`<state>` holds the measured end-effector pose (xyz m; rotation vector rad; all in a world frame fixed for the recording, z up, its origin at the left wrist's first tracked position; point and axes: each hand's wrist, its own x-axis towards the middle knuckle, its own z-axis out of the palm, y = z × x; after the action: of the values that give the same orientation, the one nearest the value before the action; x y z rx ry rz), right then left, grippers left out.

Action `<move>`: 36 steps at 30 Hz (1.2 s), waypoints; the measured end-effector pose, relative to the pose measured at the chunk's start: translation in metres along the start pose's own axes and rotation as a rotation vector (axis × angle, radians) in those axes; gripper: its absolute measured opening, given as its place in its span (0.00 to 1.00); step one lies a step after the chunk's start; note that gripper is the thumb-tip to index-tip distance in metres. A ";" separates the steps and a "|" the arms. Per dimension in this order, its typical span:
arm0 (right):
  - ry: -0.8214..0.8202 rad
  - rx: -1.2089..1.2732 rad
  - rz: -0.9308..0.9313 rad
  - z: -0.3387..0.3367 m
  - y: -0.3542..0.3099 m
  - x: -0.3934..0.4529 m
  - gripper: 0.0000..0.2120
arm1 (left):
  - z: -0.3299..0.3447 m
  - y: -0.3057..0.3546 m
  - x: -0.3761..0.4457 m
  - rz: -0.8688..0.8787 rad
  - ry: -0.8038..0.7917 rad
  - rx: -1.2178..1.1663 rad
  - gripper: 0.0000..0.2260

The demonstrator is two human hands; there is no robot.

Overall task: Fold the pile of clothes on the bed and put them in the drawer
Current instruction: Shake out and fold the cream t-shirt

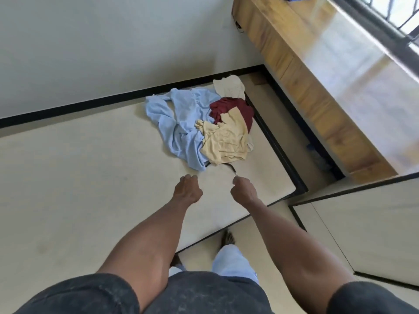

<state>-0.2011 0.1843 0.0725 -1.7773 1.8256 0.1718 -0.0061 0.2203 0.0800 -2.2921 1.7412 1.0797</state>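
A pile of clothes lies at the far right corner of the cream bed (90,177). It holds a light blue garment (179,123), a maroon one (233,107), a beige top (226,141) and a white piece (230,86). A thin black strap (232,169) with a metal tip trails out from under the pile toward me. My left hand (187,189) hovers over the mattress just short of the pile, fingers loosely curled and holding nothing. My right hand (243,189) is beside it, fingers loosely curled, with the strap's tip just beyond its knuckles.
A white wall runs along the bed's far side. A wooden unit (317,91) with a glossy top stands to the right under a window, across a narrow gap. A cream panel with black trim (362,223) is at my right. My feet stand at the bed's near edge.
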 end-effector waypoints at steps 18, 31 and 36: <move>-0.312 -0.103 0.051 -0.001 0.157 0.321 0.12 | 0.040 0.164 0.243 -0.232 -0.028 -0.218 0.19; -0.135 -0.173 -0.112 0.074 0.152 0.395 0.12 | 0.087 0.139 0.296 -0.235 -0.028 -0.130 0.15; -0.073 -0.216 -0.121 0.068 0.162 0.387 0.13 | 0.087 0.126 0.274 -0.217 -0.011 -0.123 0.17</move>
<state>-0.3119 -0.1048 -0.2188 -1.9947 1.6954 0.3941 -0.1269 -0.0105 -0.0948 -2.4706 1.4166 1.1828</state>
